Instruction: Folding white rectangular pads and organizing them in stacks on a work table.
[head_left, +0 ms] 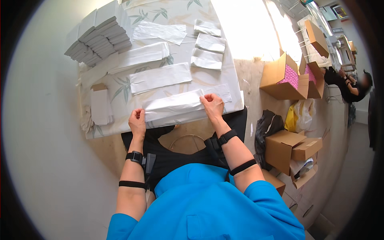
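Observation:
A long white folded cloth lies along the table's near edge. At its left end my left hand pinches the edge between thumb and fingers. My right hand grips the far right corner in the same way. Under and beside it another thin white layer sticks out to the right. Beyond it are a folded white strip and a thicker folded pile. Small folded white pieces form a column at the right.
A tall stack of white packets stands far left, with a flat white carton nearer. The patterned tablecloth covers the table. Right, on the floor, sit cardboard boxes, a black bag and a yellow bag. Another person is farther right.

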{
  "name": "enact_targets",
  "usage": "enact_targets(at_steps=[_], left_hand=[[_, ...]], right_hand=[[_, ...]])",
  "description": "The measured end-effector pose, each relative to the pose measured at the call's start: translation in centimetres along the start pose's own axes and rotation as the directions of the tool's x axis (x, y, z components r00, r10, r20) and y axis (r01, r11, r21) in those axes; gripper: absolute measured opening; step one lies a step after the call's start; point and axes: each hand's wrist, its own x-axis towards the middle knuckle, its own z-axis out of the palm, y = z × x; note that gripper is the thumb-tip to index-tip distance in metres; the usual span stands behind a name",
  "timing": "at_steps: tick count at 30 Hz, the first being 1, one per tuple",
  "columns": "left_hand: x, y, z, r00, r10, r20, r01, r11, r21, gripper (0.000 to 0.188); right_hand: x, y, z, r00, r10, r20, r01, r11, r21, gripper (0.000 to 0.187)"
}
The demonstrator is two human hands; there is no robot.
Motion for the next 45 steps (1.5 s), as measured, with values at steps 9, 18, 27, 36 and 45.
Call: enact_targets(at_steps=[9, 18, 27, 36, 45], left_hand=[[0.3, 0.3, 0.3, 1.000, -0.027, 0.014, 0.026, 0.998, 0.064, 0.021], [0.1, 1.0, 0.3, 0.999, 0.038, -0.005, -0.036, 0.971, 0.235, 0.019], [-3.5, 9.3, 4.0, 0.900, 0.397, 0.180, -0.436, 0.815, 0.381, 0.015], [-3.5, 8.2, 14.4, 0.881, 0.288, 0.375, -0.346, 0.934, 0.095, 0.014], [-3.5, 8.4, 14.4, 0.831, 0.183, 0.524, -0.288, 0.950, 0.124, 0.014]], right_hand=[[0.4, 0.2, 0.1, 0.999, -0.025, -0.045, 0.023, 0.999, -0.044, 0.023], [0.5, 0.3, 0.5, 0.999, 0.004, -0.036, -0.007, 0.997, -0.073, 0.022], [0.6, 0.2, 0.3, 0.998, 0.011, -0.063, -0.019, 0.993, -0.120, 0.018], [0.4, -0.1, 0.8, 0.999, 0.006, -0.041, -0.012, 0.992, -0.126, 0.023], [-1.6, 0.1, -0.8, 0.999, 0.022, 0.045, -0.027, 0.994, 0.103, 0.029]])
